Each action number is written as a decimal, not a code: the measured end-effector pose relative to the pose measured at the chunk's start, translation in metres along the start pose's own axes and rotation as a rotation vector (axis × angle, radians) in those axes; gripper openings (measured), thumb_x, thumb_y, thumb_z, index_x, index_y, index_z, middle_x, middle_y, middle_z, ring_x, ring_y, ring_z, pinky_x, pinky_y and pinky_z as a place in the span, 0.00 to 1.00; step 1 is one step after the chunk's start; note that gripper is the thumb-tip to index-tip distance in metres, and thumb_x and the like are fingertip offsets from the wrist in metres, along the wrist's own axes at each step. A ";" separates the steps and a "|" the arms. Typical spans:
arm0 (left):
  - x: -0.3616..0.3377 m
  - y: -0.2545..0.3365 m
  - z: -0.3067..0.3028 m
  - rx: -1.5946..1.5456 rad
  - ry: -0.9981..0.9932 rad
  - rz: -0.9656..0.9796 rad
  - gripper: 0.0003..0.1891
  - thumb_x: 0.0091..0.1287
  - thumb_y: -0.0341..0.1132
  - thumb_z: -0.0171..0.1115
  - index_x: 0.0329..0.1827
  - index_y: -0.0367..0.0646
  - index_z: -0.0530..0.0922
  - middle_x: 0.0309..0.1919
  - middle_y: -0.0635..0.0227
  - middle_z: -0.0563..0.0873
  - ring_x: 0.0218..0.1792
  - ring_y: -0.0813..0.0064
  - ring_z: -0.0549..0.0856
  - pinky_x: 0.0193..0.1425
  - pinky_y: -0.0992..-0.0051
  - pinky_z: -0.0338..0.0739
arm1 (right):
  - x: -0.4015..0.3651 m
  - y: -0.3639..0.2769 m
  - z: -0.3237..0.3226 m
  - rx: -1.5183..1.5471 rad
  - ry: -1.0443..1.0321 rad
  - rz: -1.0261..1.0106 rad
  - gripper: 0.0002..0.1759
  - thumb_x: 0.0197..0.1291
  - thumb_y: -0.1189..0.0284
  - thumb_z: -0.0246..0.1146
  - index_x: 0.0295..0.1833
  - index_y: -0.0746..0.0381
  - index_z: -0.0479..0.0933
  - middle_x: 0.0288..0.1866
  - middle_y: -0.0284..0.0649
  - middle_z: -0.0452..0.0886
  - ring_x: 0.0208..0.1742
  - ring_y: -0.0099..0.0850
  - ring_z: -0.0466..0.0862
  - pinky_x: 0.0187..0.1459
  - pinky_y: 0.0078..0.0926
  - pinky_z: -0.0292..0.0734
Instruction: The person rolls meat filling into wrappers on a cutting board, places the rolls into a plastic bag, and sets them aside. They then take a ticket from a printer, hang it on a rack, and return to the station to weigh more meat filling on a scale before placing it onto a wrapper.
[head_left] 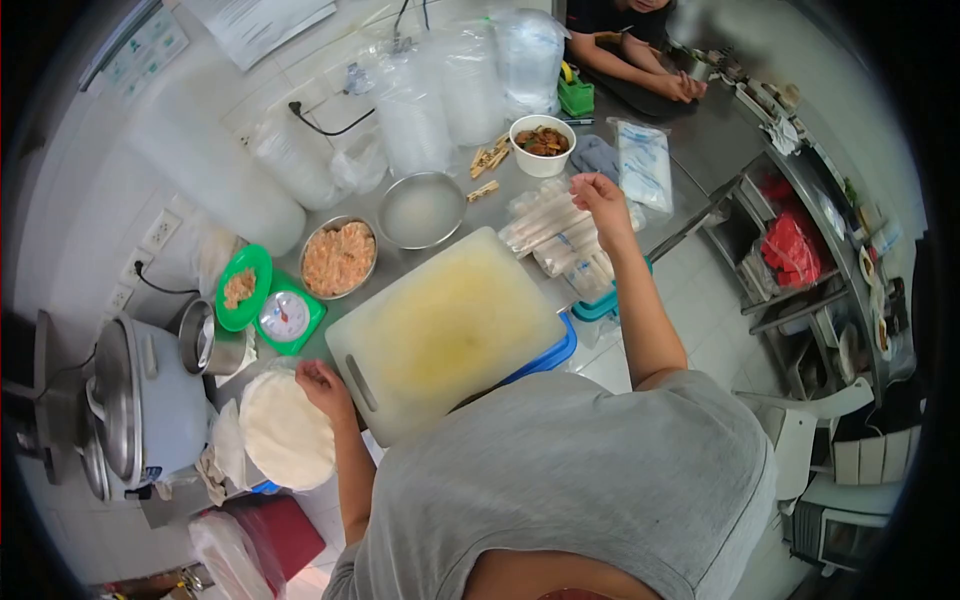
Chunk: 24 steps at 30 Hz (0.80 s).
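Note:
My left hand (pixel 327 390) is at the upper right edge of a stack of round white dough wrappers (pixel 288 430), its fingers loosely bent and apart. My right hand (pixel 605 208) is raised over the clear-wrapped long packages (pixel 560 235), fingers bent, with nothing seen in them. Between my arms lies a pale cutting board (pixel 450 320) with a yellowish stain. Beyond it stand a metal bowl of pinkish minced filling (pixel 340 258) and a round metal pan (pixel 422 210) with a whitish inside. A green kitchen scale (pixel 288 315) stands beside a green plate (pixel 243 310) holding some filling.
A large lidded cooker (pixel 160 400) stands at the left. Bagged containers (pixel 400 115) line the wall. A white bowl of brown food (pixel 543 146), clothespins (pixel 490 157) and a wrapped white pack (pixel 645 165) are farther back. Another person's hands (pixel 686 88) rest at the far counter.

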<state>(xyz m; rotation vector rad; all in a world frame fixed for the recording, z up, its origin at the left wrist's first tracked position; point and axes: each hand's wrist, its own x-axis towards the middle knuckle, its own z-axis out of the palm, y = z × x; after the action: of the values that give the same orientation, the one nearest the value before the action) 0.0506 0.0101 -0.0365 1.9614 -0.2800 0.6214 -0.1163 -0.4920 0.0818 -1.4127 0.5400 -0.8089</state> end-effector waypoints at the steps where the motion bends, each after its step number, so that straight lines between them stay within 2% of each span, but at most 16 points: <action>1: 0.000 0.000 0.001 0.009 0.001 -0.021 0.16 0.70 0.31 0.56 0.56 0.33 0.66 0.38 0.64 0.79 0.33 0.78 0.78 0.32 0.80 0.74 | 0.002 0.001 0.007 0.006 -0.029 -0.005 0.08 0.62 0.72 0.59 0.44 0.64 0.78 0.35 0.32 0.80 0.33 0.20 0.77 0.37 0.18 0.72; 4: 0.000 -0.001 0.000 0.035 0.029 -0.059 0.16 0.69 0.32 0.57 0.56 0.33 0.67 0.38 0.63 0.79 0.33 0.77 0.78 0.33 0.79 0.75 | 0.008 0.003 0.047 0.046 -0.137 -0.004 0.08 0.60 0.73 0.62 0.43 0.65 0.78 0.34 0.32 0.80 0.33 0.20 0.77 0.38 0.18 0.72; 9: 0.000 0.003 -0.001 0.110 0.032 -0.033 0.16 0.69 0.33 0.57 0.55 0.34 0.68 0.36 0.63 0.80 0.32 0.76 0.79 0.36 0.79 0.75 | 0.003 0.006 0.150 0.001 -0.488 -0.128 0.09 0.59 0.73 0.65 0.42 0.65 0.79 0.34 0.31 0.80 0.34 0.18 0.76 0.38 0.18 0.73; 15: -0.002 0.000 -0.001 0.162 0.071 -0.011 0.16 0.67 0.30 0.58 0.54 0.35 0.70 0.35 0.65 0.80 0.28 0.76 0.79 0.29 0.77 0.75 | -0.024 -0.006 0.238 -0.034 -0.746 -0.151 0.09 0.60 0.73 0.64 0.43 0.64 0.78 0.34 0.29 0.80 0.34 0.16 0.75 0.39 0.17 0.73; 17: -0.002 0.004 -0.002 0.188 0.046 -0.033 0.15 0.68 0.32 0.57 0.54 0.36 0.70 0.34 0.67 0.80 0.28 0.78 0.79 0.30 0.79 0.74 | -0.033 -0.005 0.253 -0.082 -0.809 -0.160 0.08 0.61 0.75 0.63 0.45 0.64 0.78 0.36 0.28 0.79 0.35 0.15 0.74 0.39 0.14 0.72; 20: -0.002 0.007 -0.002 0.177 0.048 -0.064 0.14 0.68 0.32 0.58 0.53 0.36 0.70 0.34 0.67 0.80 0.27 0.78 0.78 0.29 0.79 0.74 | -0.043 -0.003 0.260 -0.068 -0.848 -0.160 0.10 0.59 0.72 0.65 0.43 0.65 0.78 0.33 0.30 0.80 0.33 0.17 0.75 0.38 0.18 0.73; 24: -0.002 0.010 -0.002 0.167 0.062 -0.041 0.14 0.68 0.31 0.57 0.53 0.36 0.70 0.33 0.67 0.79 0.28 0.78 0.78 0.29 0.79 0.74 | -0.048 0.006 0.237 -0.071 -0.845 -0.081 0.09 0.60 0.73 0.65 0.44 0.65 0.78 0.34 0.31 0.80 0.34 0.17 0.76 0.39 0.18 0.74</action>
<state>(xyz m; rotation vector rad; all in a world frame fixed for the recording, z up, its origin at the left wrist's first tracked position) 0.0439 0.0074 -0.0291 2.0979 -0.1531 0.6965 0.0336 -0.3023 0.0956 -1.6874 -0.1433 -0.1972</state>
